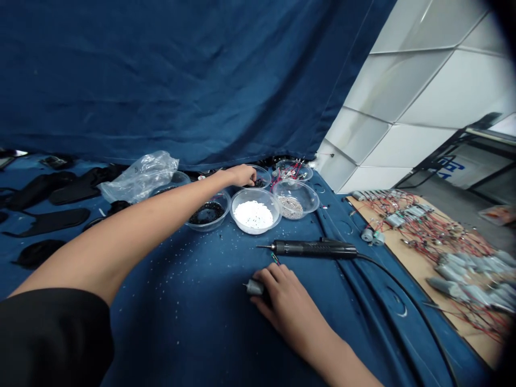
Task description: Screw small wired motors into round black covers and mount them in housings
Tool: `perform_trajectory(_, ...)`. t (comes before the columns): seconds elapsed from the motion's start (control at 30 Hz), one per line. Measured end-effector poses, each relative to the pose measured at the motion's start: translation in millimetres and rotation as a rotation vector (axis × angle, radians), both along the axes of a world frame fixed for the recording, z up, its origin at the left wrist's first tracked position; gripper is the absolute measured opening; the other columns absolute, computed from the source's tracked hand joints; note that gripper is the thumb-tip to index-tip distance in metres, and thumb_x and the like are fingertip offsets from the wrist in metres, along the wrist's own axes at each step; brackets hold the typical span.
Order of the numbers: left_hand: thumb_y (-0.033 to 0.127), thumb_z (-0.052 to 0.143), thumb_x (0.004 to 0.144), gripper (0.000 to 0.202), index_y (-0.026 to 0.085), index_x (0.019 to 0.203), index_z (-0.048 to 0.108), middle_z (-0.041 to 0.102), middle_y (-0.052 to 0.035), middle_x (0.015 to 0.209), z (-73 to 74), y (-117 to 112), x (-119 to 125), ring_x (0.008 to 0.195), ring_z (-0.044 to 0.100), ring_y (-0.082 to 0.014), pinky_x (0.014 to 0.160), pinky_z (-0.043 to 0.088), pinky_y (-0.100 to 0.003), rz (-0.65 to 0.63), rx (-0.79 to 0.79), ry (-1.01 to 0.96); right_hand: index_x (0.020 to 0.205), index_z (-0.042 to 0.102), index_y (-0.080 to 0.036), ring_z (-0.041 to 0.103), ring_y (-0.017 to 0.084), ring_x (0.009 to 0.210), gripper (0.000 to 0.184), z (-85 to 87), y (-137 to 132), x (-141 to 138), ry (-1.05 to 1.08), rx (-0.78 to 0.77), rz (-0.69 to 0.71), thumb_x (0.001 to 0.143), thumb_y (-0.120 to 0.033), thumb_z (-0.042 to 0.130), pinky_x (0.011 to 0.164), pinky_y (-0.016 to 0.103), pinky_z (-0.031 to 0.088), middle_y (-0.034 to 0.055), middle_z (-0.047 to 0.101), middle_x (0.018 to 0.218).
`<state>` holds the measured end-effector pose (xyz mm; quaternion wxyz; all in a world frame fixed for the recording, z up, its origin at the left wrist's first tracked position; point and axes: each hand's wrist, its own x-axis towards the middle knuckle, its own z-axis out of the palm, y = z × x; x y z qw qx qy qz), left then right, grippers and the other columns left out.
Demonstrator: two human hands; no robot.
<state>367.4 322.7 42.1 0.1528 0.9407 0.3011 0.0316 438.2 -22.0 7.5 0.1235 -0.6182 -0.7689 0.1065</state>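
My left hand (242,175) reaches across to the back, its fingers closed and dipping into a clear plastic bowl (265,177) with dark bits in it. Whatever lies between those fingertips is hidden. Closer to me, my right hand (278,293) rests low over the blue cloth, closed around a small grey motor (255,287) whose thin shaft points left. A bit of coloured wire or board (275,258) sticks out past its fingers. Just beyond that hand lies a black electric screwdriver (314,248), bit pointing left.
Bowls hold white pieces (253,215), black pieces (206,213), small metal parts (291,207) and red-wired parts (293,171). A plastic bag (139,174) and black flat parts (60,220) lie left. Right, a board (419,263) carries several wired motors; the screwdriver's cord (411,290) curves past it.
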Motion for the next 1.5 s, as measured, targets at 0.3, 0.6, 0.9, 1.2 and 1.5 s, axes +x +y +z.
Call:
perform_trajectory(0.3, 0.043, 0.043, 0.092, 0.037, 0.014, 0.098, 0.065, 0.068, -0.0088, 0.094, 38.8, -43.0, -85.7, 0.08, 0.058, -0.0173, 0.071, 0.036, -0.026, 0.193, 0.133, -0.205, 0.102, 0.057, -0.02, 0.054, 0.024, 0.089, 0.017, 5.9, -3.7, -0.6, -0.015, -0.038, 0.053, 0.085, -0.02, 0.059, 0.077, 0.042, 0.046, 0.0073, 0.057, 0.098)
perform_trajectory(0.6, 0.029, 0.059, 0.081, 0.025, 0.017, 0.102, 0.063, 0.062, -0.0045, 0.092, 31.9, -70.5, -250.9, 0.08, 0.057, -0.0154, 0.072, 0.042, -0.024, 0.591, 0.086, -0.341, 0.102, 0.059, -0.018, 0.056, 0.024, 0.091, 0.016, 2.7, -3.3, -8.8, 0.025, 0.006, 0.092, 0.087, -0.024, 0.058, 0.082, 0.041, 0.045, 0.0081, 0.06, 0.098)
perform_trajectory(0.9, 0.055, 0.056, 0.083, 0.039, 0.019, 0.098, 0.061, 0.064, 0.0014, 0.084, 12.0, -133.8, -337.8, 0.082, 0.055, -0.016, 0.077, 0.04, -0.025, 0.788, 0.089, -0.306, 0.101, 0.06, -0.019, 0.056, 0.022, 0.093, 0.018, 3.2, -3.0, -11.4, 0.12, -0.004, 0.09, 0.089, -0.031, 0.057, 0.086, 0.04, 0.043, 0.0065, 0.061, 0.099)
perform_trajectory(1.2, 0.049, 0.074, 0.064, 0.06, 0.015, 0.112, 0.061, 0.059, -0.0082, 0.108, 0.0, -165.4, -336.1, 0.099, 0.055, -0.0253, 0.087, 0.042, -0.032, 0.85, 0.052, -0.35, 0.099, 0.06, -0.018, 0.055, 0.019, 0.09, 0.017, 5.7, -3.6, -9.7, 0.289, -0.006, 0.085, 0.088, -0.031, 0.058, 0.084, 0.036, 0.043, 0.0054, 0.06, 0.095)
perform_trajectory(1.5, 0.038, 0.045, 0.089, 0.041, 0.008, 0.114, 0.058, 0.062, -0.0161, 0.108, 7.9, -279.5, -201.7, 0.08, 0.061, -0.0203, 0.06, 0.046, -0.027, 0.643, -1.046, -1.254, 0.108, 0.064, -0.022, 0.057, 0.014, 0.085, 0.025, 11.8, -7.0, -27.8, 0.823, 0.054, 0.06, 0.086, -0.034, 0.06, 0.077, 0.027, 0.046, 0.0035, 0.058, 0.095)
